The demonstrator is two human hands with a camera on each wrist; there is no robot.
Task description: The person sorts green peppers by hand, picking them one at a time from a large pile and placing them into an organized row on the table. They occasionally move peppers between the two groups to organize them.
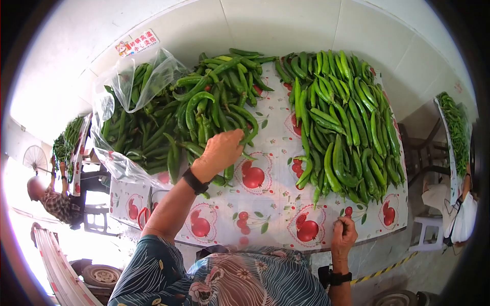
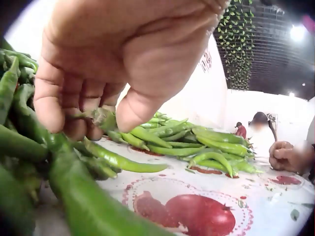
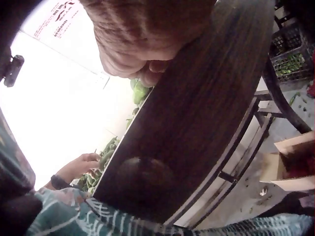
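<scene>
My left hand reaches over the near right side of a loose heap of long green chili peppers. In the left wrist view its thumb and fingers pinch a green chili pepper by the stem end. Other chilies lie just below and beside the fingers. My right hand is by the table's front edge, fingers loosely curled, with nothing seen in it. Beyond it are chilies laid side by side in rows. In the right wrist view the right hand hides part of the table edge.
A clear plastic bag full of chilies lies open at the left. Fruit-printed cloth covers the table, with a strip showing between heap and rows. A wall stands behind. Other people sit at side tables; a cardboard box is on the floor.
</scene>
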